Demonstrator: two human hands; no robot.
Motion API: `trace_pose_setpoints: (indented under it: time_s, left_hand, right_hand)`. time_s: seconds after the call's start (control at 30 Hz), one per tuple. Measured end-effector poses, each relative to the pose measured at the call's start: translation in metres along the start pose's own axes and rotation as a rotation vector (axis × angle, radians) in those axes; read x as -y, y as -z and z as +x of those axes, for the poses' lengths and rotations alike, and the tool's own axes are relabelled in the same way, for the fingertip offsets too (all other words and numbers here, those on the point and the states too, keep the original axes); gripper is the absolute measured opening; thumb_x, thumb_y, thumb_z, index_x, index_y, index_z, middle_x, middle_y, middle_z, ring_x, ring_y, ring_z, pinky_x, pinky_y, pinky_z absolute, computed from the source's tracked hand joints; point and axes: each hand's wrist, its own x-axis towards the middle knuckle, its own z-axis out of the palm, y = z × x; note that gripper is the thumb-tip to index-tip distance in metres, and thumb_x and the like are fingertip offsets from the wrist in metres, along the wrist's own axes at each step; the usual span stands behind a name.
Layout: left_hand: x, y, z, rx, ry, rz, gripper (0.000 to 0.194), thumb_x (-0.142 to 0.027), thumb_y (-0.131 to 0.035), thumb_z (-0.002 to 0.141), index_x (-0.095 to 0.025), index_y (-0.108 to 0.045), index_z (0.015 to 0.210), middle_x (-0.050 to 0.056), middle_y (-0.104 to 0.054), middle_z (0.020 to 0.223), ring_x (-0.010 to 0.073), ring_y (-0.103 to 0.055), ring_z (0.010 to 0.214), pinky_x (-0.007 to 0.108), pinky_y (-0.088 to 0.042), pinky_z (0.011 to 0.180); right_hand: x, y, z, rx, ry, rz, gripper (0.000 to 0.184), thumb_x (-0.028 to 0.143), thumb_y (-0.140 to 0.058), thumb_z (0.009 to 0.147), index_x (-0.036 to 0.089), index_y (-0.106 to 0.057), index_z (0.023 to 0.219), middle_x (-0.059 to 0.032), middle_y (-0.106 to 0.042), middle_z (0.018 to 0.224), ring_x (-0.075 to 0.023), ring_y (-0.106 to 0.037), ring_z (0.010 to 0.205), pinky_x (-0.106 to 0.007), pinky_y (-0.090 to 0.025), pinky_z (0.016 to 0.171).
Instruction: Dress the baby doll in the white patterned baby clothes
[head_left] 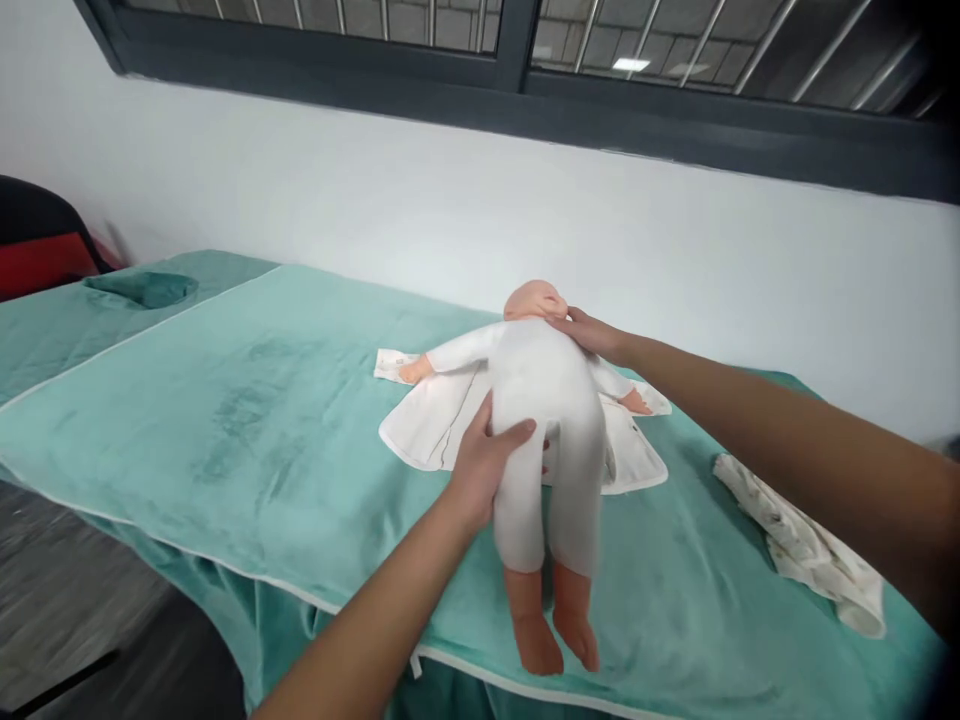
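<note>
A baby doll (546,375) with a white cloth body lies above an opened white baby jacket (424,425). Its head points to the wall and its bare feet toward me. My left hand (484,460) grips the doll's left-side leg near the thigh, thumb on top and the other fingers partly hidden underneath. At the doll's shoulder and neck, my right hand (592,333) is closed around the body, its fingertips partly out of sight. Both doll arms are spread out over the jacket's sleeves.
A green velvety cover (300,420) with white piping drapes the table. Crumpled patterned white cloth (806,540) lies at the right. A bunched green fabric piece (142,288) sits far left, near a black and red chair (45,245). Behind stands a white wall (337,190) below a barred window.
</note>
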Motion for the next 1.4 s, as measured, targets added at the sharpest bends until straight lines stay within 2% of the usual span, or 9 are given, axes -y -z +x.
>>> trace_pose_setpoints:
  time_s: [0.23, 0.37, 0.47, 0.6, 0.8, 1.07, 1.2, 1.3, 1.4]
  left_hand:
    - [0.038, -0.001, 0.006, -0.129, -0.066, 0.071, 0.066, -0.038, -0.072, 0.082, -0.034, -0.051, 0.144, 0.006, -0.066, 0.135, 0.0288, -0.066, 0.117, 0.043, -0.059, 0.094]
    - [0.04, 0.002, 0.007, -0.202, -0.112, 0.147, 0.064, -0.041, -0.071, 0.083, -0.031, -0.053, 0.144, 0.005, -0.063, 0.141, 0.028, -0.057, 0.131, 0.045, -0.046, 0.113]
    - [0.043, 0.001, 0.007, -0.204, -0.109, 0.155, 0.064, -0.044, -0.069, 0.085, -0.03, -0.051, 0.145, 0.005, -0.061, 0.143, 0.0282, -0.056, 0.133, 0.046, -0.044, 0.115]
    - [0.049, 0.003, 0.007, -0.194, -0.113, 0.142, 0.065, -0.047, -0.067, 0.088, -0.032, -0.046, 0.148, 0.004, -0.053, 0.152, 0.0269, -0.052, 0.138, 0.043, -0.041, 0.118]
    - [0.051, 0.007, 0.006, -0.27, -0.115, 0.254, 0.063, -0.053, -0.055, 0.094, -0.029, -0.043, 0.152, 0.003, -0.04, 0.162, 0.025, -0.035, 0.151, 0.041, -0.029, 0.125]
    - [0.037, 0.011, 0.015, -0.268, -0.162, 0.555, 0.048, -0.045, -0.047, 0.099, -0.021, -0.054, 0.14, 0.01, -0.063, 0.138, 0.0235, -0.062, 0.122, 0.04, -0.048, 0.108]
    - [0.015, 0.042, 0.056, -0.381, -0.484, 1.253, 0.034, -0.023, -0.053, 0.093, -0.019, -0.06, 0.127, 0.012, -0.056, 0.14, 0.0266, -0.055, 0.126, 0.043, -0.046, 0.107]
    - [-0.003, 0.074, 0.09, -0.536, -0.409, 1.661, 0.027, -0.027, -0.06, 0.09, -0.016, -0.064, 0.115, 0.017, -0.059, 0.128, 0.0342, -0.054, 0.121, 0.048, -0.048, 0.096]
    - [-0.013, 0.099, 0.109, -0.559, -0.371, 1.622, 0.019, -0.027, -0.051, 0.094, -0.018, -0.067, 0.093, 0.013, -0.066, 0.104, 0.0284, -0.061, 0.102, 0.04, -0.048, 0.087]
  right_hand:
    - [-0.04, -0.012, -0.003, 0.038, -0.043, -0.224, 0.088, 0.078, -0.048, 0.086, 0.021, -0.033, 0.152, -0.0158, -0.063, 0.136, -0.0332, -0.065, 0.113, -0.047, -0.052, 0.096]
    - [-0.032, -0.019, 0.0, -0.246, 0.22, -0.666, 0.066, 0.062, -0.037, 0.096, 0.013, -0.051, 0.137, -0.02, -0.066, 0.117, -0.0376, -0.062, 0.108, -0.053, -0.045, 0.094]
    - [-0.006, -0.035, 0.001, -0.349, 0.445, -0.717, 0.047, 0.047, -0.039, 0.098, 0.014, -0.061, 0.123, -0.0201, -0.061, 0.125, -0.0356, -0.057, 0.115, -0.05, -0.043, 0.097]
    - [0.034, -0.085, 0.005, -0.044, 0.601, -0.599, 0.044, 0.047, -0.045, 0.097, 0.017, -0.059, 0.127, -0.015, -0.06, 0.131, -0.0304, -0.057, 0.116, -0.042, -0.044, 0.094]
    - [0.056, -0.15, 0.017, 0.473, 0.666, -0.892, 0.039, 0.051, -0.048, 0.095, 0.021, -0.06, 0.116, -0.0123, -0.065, 0.118, -0.0291, -0.062, 0.098, -0.036, -0.042, 0.074]
    - [0.046, -0.122, 0.011, 0.238, 0.578, -0.633, 0.042, 0.059, -0.046, 0.095, 0.023, -0.061, 0.112, -0.0089, -0.069, 0.112, -0.0273, -0.062, 0.096, -0.035, -0.04, 0.071]
    - [0.042, -0.114, 0.004, 0.109, 0.533, -0.455, 0.039, 0.059, -0.048, 0.095, 0.024, -0.061, 0.106, -0.0054, -0.07, 0.106, -0.0247, -0.062, 0.092, -0.035, -0.042, 0.072]
    - [0.04, -0.115, 0.0, 0.078, 0.544, -0.395, 0.035, 0.056, -0.05, 0.095, 0.025, -0.062, 0.104, -0.0036, -0.07, 0.105, -0.0235, -0.062, 0.092, -0.035, -0.042, 0.075]
    - [0.039, -0.116, -0.003, 0.098, 0.556, -0.391, 0.034, 0.056, -0.05, 0.095, 0.027, -0.064, 0.104, -0.0017, -0.07, 0.103, -0.0224, -0.062, 0.092, -0.034, -0.042, 0.075]
